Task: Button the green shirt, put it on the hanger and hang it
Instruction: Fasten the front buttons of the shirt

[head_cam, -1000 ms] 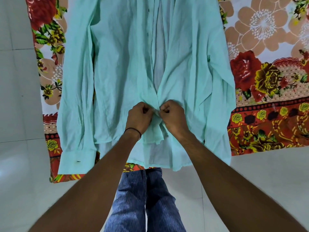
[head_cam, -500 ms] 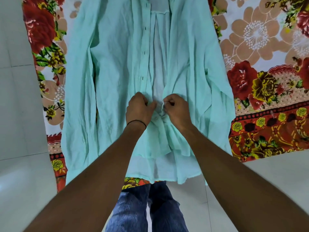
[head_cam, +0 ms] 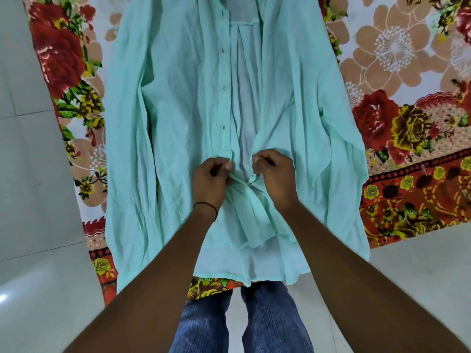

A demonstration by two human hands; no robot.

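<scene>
Spread floral sheet (head_cam: 407, 123) under green shirt (head_cam: 178, 110). Buttoning, low down. Fingers of left hand (head_cam: 211, 177), right hand (head_cam: 275, 174) pinch facing front edges. Next: push button through; holes above fingers undone.

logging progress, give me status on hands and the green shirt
Left hand pinches the buttonhole edge, right hand pinches the opposite edge. Green shirt lies on floral sheet, front open above the hands. No hanger in view.
</scene>
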